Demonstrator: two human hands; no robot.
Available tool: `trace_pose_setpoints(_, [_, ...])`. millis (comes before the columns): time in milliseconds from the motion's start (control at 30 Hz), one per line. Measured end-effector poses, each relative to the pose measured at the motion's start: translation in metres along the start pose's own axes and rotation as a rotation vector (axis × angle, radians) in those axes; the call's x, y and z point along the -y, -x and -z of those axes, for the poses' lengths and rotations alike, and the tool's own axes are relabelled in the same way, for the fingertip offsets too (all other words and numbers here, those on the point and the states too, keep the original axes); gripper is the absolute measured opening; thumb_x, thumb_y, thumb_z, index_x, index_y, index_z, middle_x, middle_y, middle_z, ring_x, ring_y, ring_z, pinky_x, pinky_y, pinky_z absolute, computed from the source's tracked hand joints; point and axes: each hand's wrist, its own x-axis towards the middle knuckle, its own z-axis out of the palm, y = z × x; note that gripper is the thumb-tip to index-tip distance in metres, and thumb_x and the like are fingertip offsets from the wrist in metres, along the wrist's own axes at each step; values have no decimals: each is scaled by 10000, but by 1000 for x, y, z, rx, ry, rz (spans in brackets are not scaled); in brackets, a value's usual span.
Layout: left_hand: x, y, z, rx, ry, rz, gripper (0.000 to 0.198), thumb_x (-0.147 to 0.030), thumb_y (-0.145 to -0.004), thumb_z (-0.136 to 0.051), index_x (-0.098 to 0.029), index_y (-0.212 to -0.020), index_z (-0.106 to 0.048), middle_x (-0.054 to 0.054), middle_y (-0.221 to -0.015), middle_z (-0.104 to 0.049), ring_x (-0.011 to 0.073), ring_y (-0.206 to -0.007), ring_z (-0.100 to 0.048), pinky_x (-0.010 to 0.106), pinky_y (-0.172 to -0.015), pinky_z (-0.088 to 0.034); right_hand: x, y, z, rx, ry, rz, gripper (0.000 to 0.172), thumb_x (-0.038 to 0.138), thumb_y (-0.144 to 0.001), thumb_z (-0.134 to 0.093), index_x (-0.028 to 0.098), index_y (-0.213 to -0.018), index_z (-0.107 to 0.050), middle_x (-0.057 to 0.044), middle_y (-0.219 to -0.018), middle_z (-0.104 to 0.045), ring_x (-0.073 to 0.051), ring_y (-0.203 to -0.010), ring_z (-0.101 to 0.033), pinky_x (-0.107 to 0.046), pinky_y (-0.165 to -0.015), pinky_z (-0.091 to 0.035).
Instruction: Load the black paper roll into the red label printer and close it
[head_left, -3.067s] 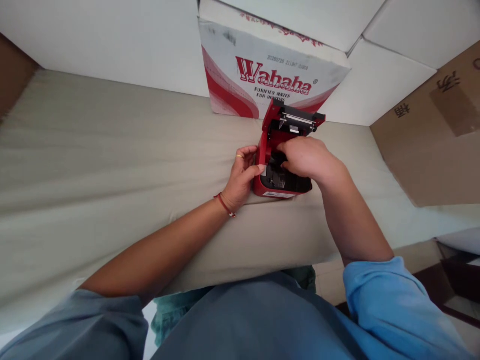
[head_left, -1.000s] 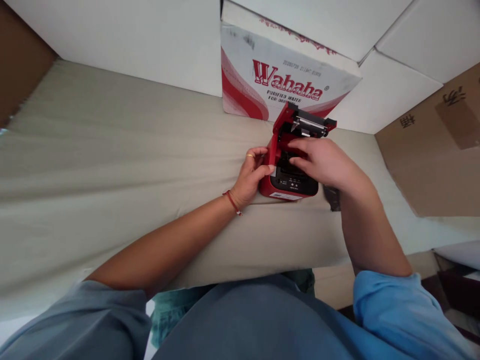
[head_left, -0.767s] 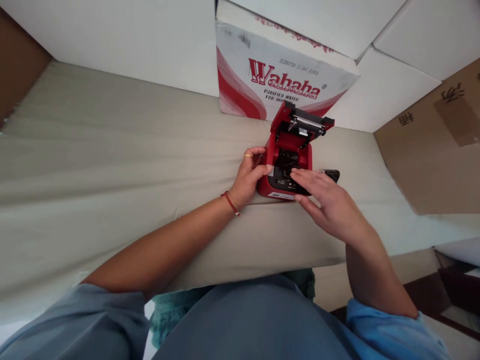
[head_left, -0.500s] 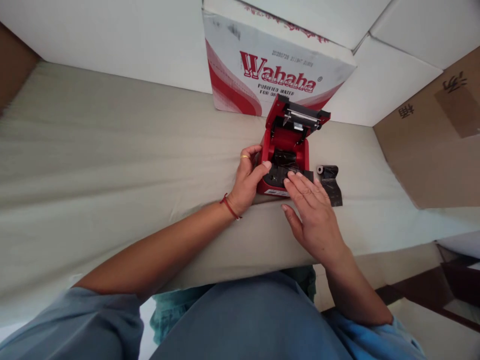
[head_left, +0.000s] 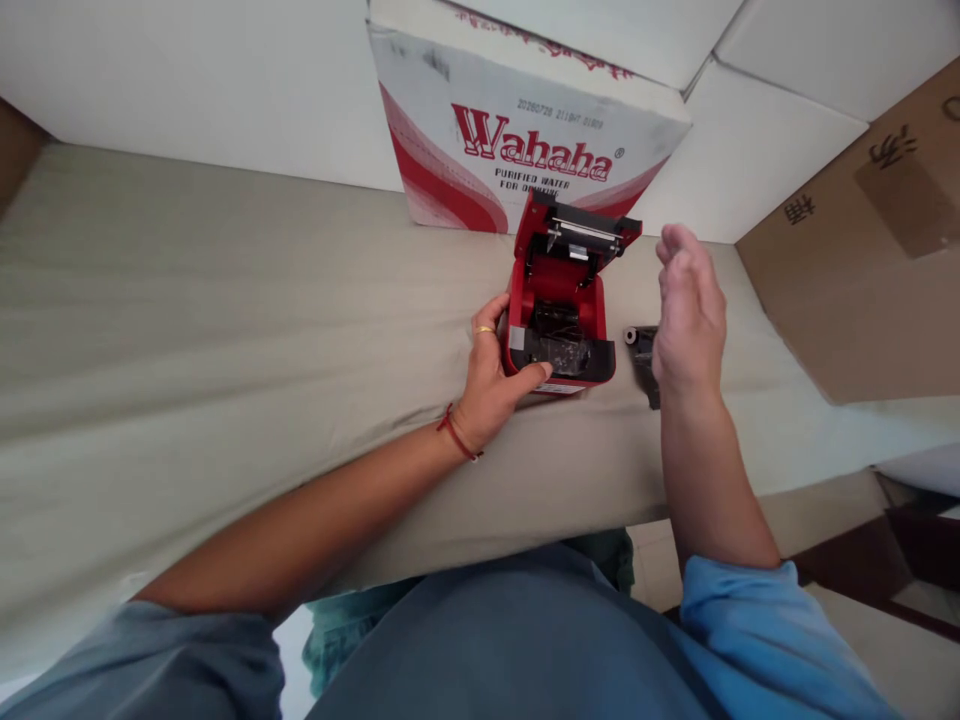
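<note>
A small red and black label printer (head_left: 555, 283) stands on the cloth with its lid (head_left: 585, 228) swung up. Inside lies a dark roll (head_left: 555, 319), and shiny black film (head_left: 561, 354) stretches over the front part. My left hand (head_left: 495, 385) grips the printer's left front corner, thumb on the front edge over the film and fingers along the side. Raised to the right of the printer is my right hand (head_left: 691, 310), seen edge-on with its fingers stretched out and holding nothing. It partly hides a second black film roll (head_left: 640, 352) on the cloth.
Behind the printer leans a white and red Wahaha water carton (head_left: 517, 150) against white boxes (head_left: 240, 90). A brown cardboard box (head_left: 862, 270) stands at the right. Pale cloth (head_left: 262, 300) covers the surface, whose front edge runs close to my body.
My right hand has lifted off the printer's front and moved up and right. My left thumb has slid toward the front edge, onto the film. The view has shifted slightly.
</note>
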Motion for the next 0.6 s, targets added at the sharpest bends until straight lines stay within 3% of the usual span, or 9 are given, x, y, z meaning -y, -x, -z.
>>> trace_pose_setpoints(67, [0, 0, -1, 1, -9, -2, 957, -513, -857, -897, -320, -1672, -433, 123, -1654, -554, 377, -1537, -569, 573, -1325, -462, -15, -26, -11, 54, -91, -34, 765, 841, -1123, -441, 309, -1647, -606, -105, -1747, -627, -303, -1653, -568, -613, -1420, -395])
trace_pose_setpoints(133, [-1, 1, 0, 5, -33, -5, 954, -520, -871, -881, -316, -1680, -419, 128, -1649, -557, 374, -1520, -584, 574, -1317, -475, -18, -37, -17, 128, -117, -13, 773, 870, -1116, -393, 318, -1585, -665, -74, -1673, -694, -288, -1612, -611, -611, -1415, -407])
trace_pose_setpoints(267, [-12, 2, 1, -4, -201, -61, 923, -554, -934, -824, -311, -1713, -393, 140, -1692, -500, 377, -1593, -521, 590, -1377, -414, -2, -25, -13, 160, -8, 118, 536, 747, -1095, -639, 336, -1395, -807, -28, -1444, -825, -290, -1424, -741, -602, -1341, -503])
trace_pose_setpoints(367, [-31, 5, 1, -47, -450, -240, 878, -501, -974, -794, -297, -1736, -410, 160, -1718, -475, 404, -1665, -420, 649, -1410, -333, 9, -12, -7, 165, 71, 169, 498, 726, -1087, -670, 360, -1395, -810, -30, -1416, -828, -300, -1367, -758, -602, -1300, -538])
trace_pose_setpoints(500, [-55, 11, -5, 25, -688, -537, 488, -219, -1018, -698, -409, -1467, -722, 59, -1353, -720, 326, -1450, -598, 656, -1372, -345, 15, -6, -7, 164, 187, 165, 531, 736, -1122, -574, 352, -1406, -806, -59, -1432, -819, -321, -1381, -751, -589, -1275, -561])
trace_pose_setpoints(600, [-61, 15, -9, 133, -767, -533, 400, -151, -1022, -659, -407, -1292, -805, 30, -1182, -788, 292, -1300, -667, 648, -1354, -347, 18, -4, -8, 160, 258, 166, 531, 700, -1146, -535, 337, -1433, -795, -76, -1451, -812, -322, -1388, -751, -580, -1260, -577])
